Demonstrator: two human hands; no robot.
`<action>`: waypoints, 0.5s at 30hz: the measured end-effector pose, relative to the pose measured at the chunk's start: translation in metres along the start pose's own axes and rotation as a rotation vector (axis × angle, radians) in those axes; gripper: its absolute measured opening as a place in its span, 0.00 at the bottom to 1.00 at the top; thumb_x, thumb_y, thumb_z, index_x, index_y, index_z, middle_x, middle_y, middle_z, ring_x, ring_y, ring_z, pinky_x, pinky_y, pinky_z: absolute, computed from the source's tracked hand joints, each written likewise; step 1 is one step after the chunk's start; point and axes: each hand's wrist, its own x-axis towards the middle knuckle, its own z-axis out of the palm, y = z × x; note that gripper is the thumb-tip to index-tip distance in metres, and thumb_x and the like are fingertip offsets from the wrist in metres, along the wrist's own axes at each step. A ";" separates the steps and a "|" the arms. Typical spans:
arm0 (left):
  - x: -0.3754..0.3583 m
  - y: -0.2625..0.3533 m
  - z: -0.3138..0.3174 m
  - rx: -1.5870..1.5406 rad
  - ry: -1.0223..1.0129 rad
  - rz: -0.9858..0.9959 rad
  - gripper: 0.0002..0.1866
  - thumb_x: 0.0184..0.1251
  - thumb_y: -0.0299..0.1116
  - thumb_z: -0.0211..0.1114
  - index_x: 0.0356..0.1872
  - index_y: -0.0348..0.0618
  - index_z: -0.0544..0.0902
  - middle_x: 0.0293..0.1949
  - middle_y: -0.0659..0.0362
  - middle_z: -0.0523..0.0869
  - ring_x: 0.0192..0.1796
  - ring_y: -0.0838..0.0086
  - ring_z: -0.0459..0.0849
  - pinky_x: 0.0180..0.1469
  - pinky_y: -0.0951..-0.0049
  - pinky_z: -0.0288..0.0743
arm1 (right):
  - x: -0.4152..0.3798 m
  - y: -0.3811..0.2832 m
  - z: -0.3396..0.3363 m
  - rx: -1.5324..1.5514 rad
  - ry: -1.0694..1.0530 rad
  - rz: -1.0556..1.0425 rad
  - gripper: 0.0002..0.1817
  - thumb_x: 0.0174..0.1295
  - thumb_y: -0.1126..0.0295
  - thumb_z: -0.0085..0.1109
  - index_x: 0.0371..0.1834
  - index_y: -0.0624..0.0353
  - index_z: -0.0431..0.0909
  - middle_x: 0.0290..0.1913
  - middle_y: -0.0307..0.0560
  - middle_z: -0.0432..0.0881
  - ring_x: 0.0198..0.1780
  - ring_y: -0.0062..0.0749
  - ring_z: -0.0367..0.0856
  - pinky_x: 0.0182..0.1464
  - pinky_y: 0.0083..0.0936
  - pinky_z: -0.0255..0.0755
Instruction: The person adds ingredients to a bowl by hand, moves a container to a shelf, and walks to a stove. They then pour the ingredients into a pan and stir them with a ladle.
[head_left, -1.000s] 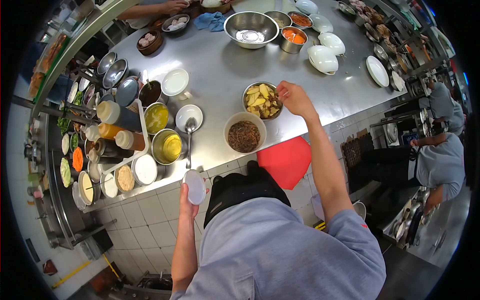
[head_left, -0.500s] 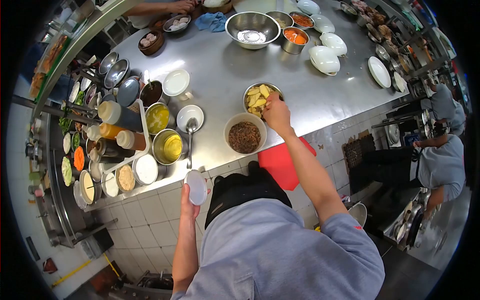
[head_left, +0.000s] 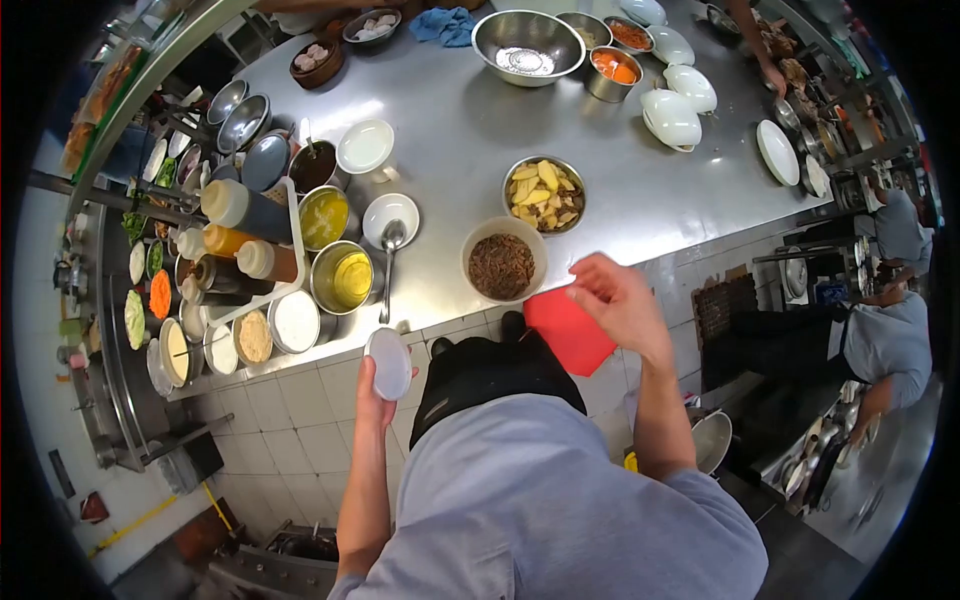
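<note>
My left hand [head_left: 372, 400] is closed around a small round translucent plastic tub [head_left: 389, 364], held just off the table's front edge. My right hand [head_left: 622, 308] hovers over a red stool-like seat [head_left: 568, 330], fingers loosely bent and apart from the thumb; nothing shows between them. Closest to it on the table are a white bowl [head_left: 467, 262] of dark brown shredded food [head_left: 502, 266] and a metal bowl [head_left: 581, 207] of yellow sliced pieces [head_left: 546, 190] that look like ginger.
Left on the steel table [head_left: 450, 130] stand squeeze bottles [head_left: 240, 208], sauce pots [head_left: 325, 218] and a spoon [head_left: 388, 265] in a small white bowl [head_left: 375, 222]. A large metal bowl [head_left: 490, 40] and white lidded dishes [head_left: 670, 118] sit farther back. Co-workers [head_left: 885, 335] stand right.
My right hand has left the bowl of yellow slices and drawn back toward me, off the table. My left hand still holds the tub. A co-worker's arm now reaches in at the upper right.
</note>
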 end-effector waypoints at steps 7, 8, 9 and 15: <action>0.015 0.004 0.012 0.034 -0.089 -0.022 0.38 0.65 0.62 0.47 0.67 0.43 0.59 0.61 0.51 0.70 0.62 0.58 0.71 0.56 0.52 0.74 | 0.053 -0.041 0.028 -0.584 -0.104 -0.409 0.13 0.48 0.82 0.56 0.40 0.67 0.75 0.37 0.58 0.80 0.40 0.48 0.81 0.40 0.35 0.75; 0.017 0.005 0.014 0.037 -0.109 -0.014 0.38 0.65 0.61 0.47 0.67 0.43 0.59 0.61 0.51 0.70 0.62 0.58 0.71 0.55 0.53 0.74 | 0.066 -0.038 0.038 -0.681 -0.185 -0.351 0.14 0.47 0.83 0.55 0.40 0.67 0.75 0.37 0.59 0.80 0.41 0.50 0.80 0.41 0.37 0.75; 0.018 0.005 0.015 0.040 -0.128 -0.004 0.38 0.65 0.61 0.47 0.67 0.44 0.59 0.61 0.51 0.70 0.62 0.58 0.71 0.55 0.53 0.74 | 0.076 -0.032 0.049 -0.776 -0.267 -0.293 0.15 0.46 0.83 0.54 0.40 0.68 0.75 0.37 0.61 0.80 0.43 0.52 0.80 0.42 0.38 0.75; 0.015 -0.001 0.013 -0.020 -0.110 0.037 0.37 0.66 0.60 0.48 0.67 0.43 0.59 0.61 0.50 0.70 0.62 0.57 0.71 0.55 0.52 0.75 | 0.101 0.001 0.081 -0.991 -0.237 -0.254 0.11 0.47 0.81 0.54 0.35 0.63 0.80 0.37 0.57 0.82 0.42 0.48 0.81 0.45 0.36 0.75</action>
